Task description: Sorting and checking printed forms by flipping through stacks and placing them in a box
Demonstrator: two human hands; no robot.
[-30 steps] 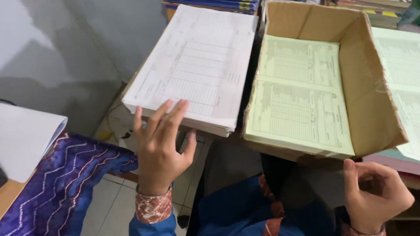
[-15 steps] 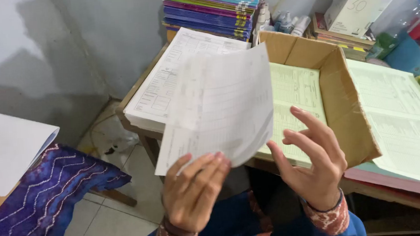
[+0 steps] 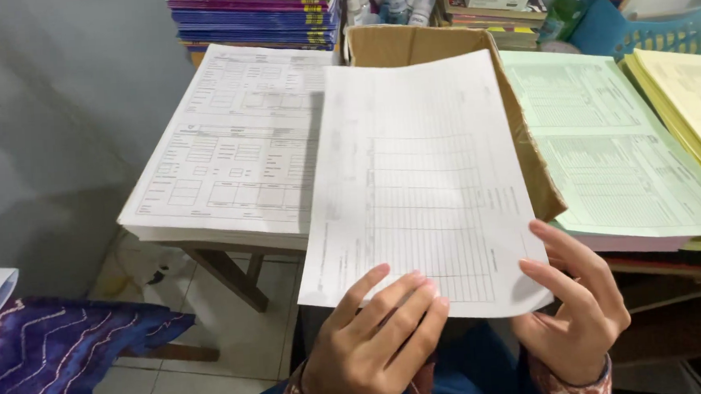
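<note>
I hold one white printed form sheet (image 3: 421,188) up in front of me, flat and facing me, over the cardboard box (image 3: 418,45). My left hand (image 3: 376,345) grips its lower edge with the fingers curled over the front of the paper. My right hand (image 3: 572,305) supports the lower right corner, fingers spread behind and beside the sheet.

As I judge it, the single sheet is already off its pile and in my grasp; it has not been laid down anywhere.

Counting what is around it: one thick stack of white forms (image 3: 234,147) lies on the surface to the left, just beside the box. One pale green stack (image 3: 615,148) lies to the right of the box, and one yellow stack (image 3: 693,95) lies further right, partly cut off by the frame. The box is largely hidden behind my sheet, so I cannot tell what lies in it. Behind, there is one pile of coloured booklets (image 3: 254,12) against the wall and a few small bottles (image 3: 387,0) beside it. A blue patterned cloth (image 3: 52,353) shows at lower left.
</note>
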